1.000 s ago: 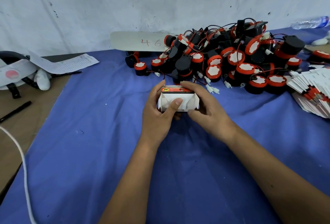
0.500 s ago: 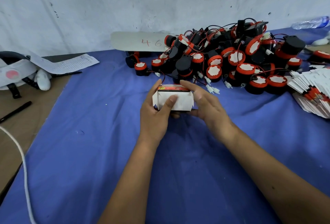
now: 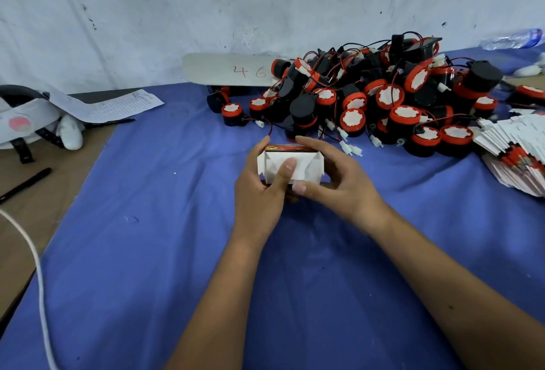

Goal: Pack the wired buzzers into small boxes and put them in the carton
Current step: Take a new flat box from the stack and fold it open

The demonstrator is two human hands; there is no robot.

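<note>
Flaps reopened, both hands, left [image 3: 259,189] and right [image 3: 339,183], pinch the small box [image 3: 292,164]; light, crushable card, best held by its side walls.

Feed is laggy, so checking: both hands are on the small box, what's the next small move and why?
Probably finish tucking in the end flaps: the small box sits gripped between left hand and right hand, its white flaps facing the camera, folded over but not seated flat, the left thumb pressing them.

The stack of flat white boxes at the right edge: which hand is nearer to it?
Right. The right hand holds the small box on the side toward the stack; the left hand grips its far side.
</note>
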